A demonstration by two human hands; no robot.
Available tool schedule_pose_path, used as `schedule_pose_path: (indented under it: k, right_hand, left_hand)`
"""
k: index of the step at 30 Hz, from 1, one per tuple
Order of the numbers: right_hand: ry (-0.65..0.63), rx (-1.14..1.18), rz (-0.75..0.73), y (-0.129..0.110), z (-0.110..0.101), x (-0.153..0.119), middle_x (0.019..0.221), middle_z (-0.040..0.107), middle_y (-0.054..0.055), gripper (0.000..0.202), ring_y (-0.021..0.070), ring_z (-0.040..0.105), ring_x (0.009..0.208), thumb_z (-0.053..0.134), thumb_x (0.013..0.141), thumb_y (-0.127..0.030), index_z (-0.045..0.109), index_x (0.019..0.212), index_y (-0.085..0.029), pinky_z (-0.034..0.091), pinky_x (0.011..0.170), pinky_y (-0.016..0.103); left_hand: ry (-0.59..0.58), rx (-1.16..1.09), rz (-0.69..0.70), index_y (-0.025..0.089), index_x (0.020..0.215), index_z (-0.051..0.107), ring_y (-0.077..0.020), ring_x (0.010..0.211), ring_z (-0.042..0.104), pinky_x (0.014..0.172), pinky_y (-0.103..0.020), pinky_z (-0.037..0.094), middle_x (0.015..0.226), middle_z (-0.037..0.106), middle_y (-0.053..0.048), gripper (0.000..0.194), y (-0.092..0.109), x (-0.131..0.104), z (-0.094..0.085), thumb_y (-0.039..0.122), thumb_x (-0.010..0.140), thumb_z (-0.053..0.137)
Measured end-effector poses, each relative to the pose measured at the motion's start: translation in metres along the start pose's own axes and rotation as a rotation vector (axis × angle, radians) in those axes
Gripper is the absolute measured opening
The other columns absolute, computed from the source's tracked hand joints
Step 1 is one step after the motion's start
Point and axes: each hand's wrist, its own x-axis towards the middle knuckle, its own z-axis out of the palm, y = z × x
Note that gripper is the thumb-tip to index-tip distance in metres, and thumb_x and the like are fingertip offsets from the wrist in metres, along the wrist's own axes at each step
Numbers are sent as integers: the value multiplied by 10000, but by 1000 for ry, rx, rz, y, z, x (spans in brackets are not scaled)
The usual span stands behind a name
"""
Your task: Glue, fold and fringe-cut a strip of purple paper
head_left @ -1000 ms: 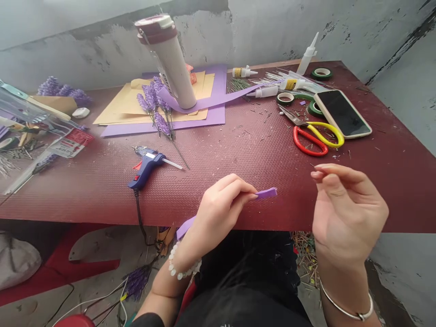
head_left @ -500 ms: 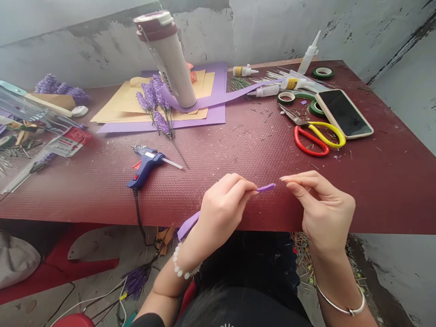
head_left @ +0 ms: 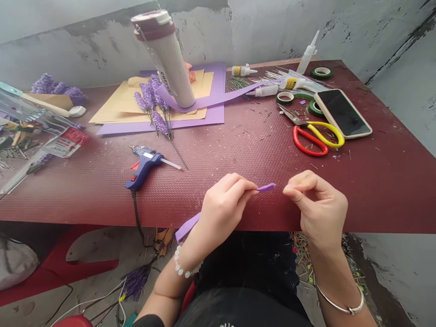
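My left hand (head_left: 226,202) pinches a narrow purple strip (head_left: 266,187) between thumb and fingers. One short end pokes out to the right, and a wider part of the strip comes out below the hand by the table's front edge. Just right of that short end, a small gap away, my right hand (head_left: 320,202) is closed with thumb and forefinger tips pressed together. Whatever those fingertips hold, if anything, is too small to see. Both hands are above the front of the dark red table (head_left: 238,154).
A blue glue gun (head_left: 145,168) lies left of my hands, its cord over the edge. Scissors (head_left: 309,134) and a phone (head_left: 343,112) lie at the right. Behind are a tumbler (head_left: 173,63), purple flower stems (head_left: 153,97), glue bottles (head_left: 307,54) and green tape (head_left: 321,72).
My right hand has drawn slightly inward, its fingertips curling closer together. The left hand and the strip have stayed almost still.
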Motion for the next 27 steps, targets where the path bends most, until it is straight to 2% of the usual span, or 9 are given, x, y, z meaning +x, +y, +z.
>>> schedule_pose_path:
  k: [4,6,8,10,16,19,24,27]
  right_hand:
    - [-10,-25,-38,2,-2,-2,787,791,-17,274,159,726,769,797,1044,-400,825,796,-287,568,758,305]
    - [-59,-94,-27,0,-4,-1,898,851,-11,251,168,780,881,730,1086,-360,872,884,-314,599,850,308]
    - [-126,-160,-15,-4,-5,1,953,878,-20,207,168,802,923,736,1064,-299,896,938,-337,615,877,303]
    - [-167,-180,-6,-8,-5,2,925,881,-33,178,163,805,886,785,999,-236,901,920,-346,624,844,292]
    - [-72,-43,42,-4,-3,4,750,829,-40,177,154,746,711,940,792,-162,859,753,-314,589,681,273]
    - [-26,10,67,-1,-2,3,670,770,-42,215,145,683,636,1001,758,-223,811,680,-285,544,618,275]
    - [43,66,110,-3,0,2,642,753,-32,311,137,684,625,965,866,-510,825,729,-269,554,664,277]
    - [27,140,167,-8,1,2,526,671,-52,424,106,594,481,930,874,-618,793,716,-249,506,570,254]
  left_hand:
    - [-18,-54,-23,187,966,728,-133,830,763,778,-221,610,900,800,-20,164,2,0,-2,134,1109,667]
    - [-20,-77,-23,185,969,734,-134,840,773,791,-218,618,906,806,-23,159,3,-1,-3,128,1104,673]
    - [-20,-95,-23,187,980,740,-134,849,783,803,-217,628,921,814,-25,147,3,-1,-4,125,1099,680]
    - [-16,-102,-25,190,986,744,-133,848,787,801,-216,634,922,814,-22,138,3,-1,-4,125,1093,687]
    - [0,-106,-9,179,987,742,-117,814,766,762,-200,617,895,796,-14,129,2,0,-3,119,1090,693]
    - [-5,-116,-8,190,1000,740,-112,820,765,750,-198,615,912,802,-9,126,4,0,-4,118,1091,692]
    - [-16,-112,3,191,1006,739,-110,824,765,715,-191,601,926,808,-13,122,6,-1,-7,115,1090,693]
    - [-16,-119,14,189,1001,735,-108,826,767,713,-183,595,929,812,-16,123,8,1,-7,106,1083,697]
